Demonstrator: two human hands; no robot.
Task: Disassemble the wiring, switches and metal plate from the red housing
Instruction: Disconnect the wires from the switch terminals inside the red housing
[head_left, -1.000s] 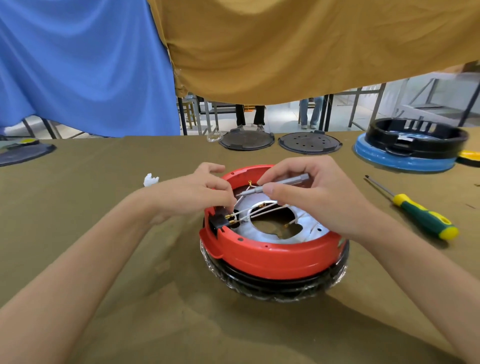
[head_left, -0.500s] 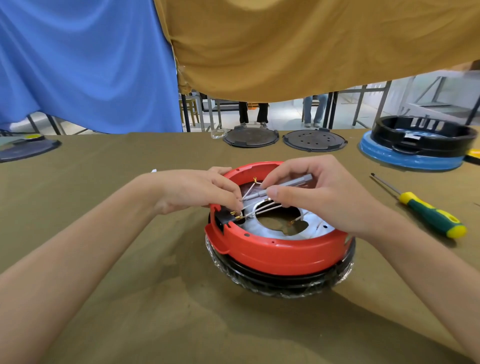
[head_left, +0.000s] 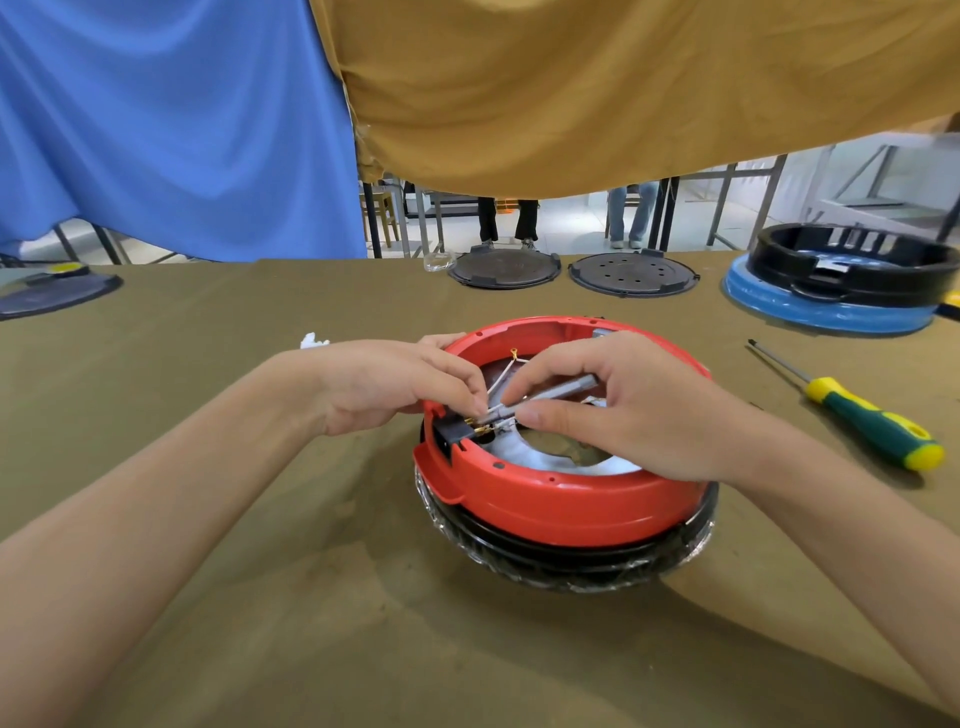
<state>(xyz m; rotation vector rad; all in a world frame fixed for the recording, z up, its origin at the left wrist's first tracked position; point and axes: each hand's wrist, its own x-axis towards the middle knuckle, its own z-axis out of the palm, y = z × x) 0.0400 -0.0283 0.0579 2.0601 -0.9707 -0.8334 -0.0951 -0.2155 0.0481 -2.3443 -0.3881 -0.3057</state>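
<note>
The round red housing (head_left: 561, 499) stands on a black base wrapped in clear film in the middle of the table. Inside it lies a silver metal plate (head_left: 540, 457) with a large hole, crossed by thin white wires (head_left: 500, 375) with brass terminals. A black switch block (head_left: 453, 432) sits at the housing's left rim. My right hand (head_left: 623, 410) grips a slim grey tool (head_left: 550, 395) whose tip points at the terminals beside the switch. My left hand (head_left: 395, 384) pinches the wires right at the tool's tip.
A green and yellow screwdriver (head_left: 872, 426) lies to the right of the housing. Two dark round discs (head_left: 504, 270) lie at the table's far edge, with a black ring on a blue base (head_left: 831, 306) at far right. A small white scrap (head_left: 311, 341) lies left.
Both hands have shifted slightly toward the switch block, and the tool's tip has dropped lower toward the brass terminals. My view has moved a little closer.
</note>
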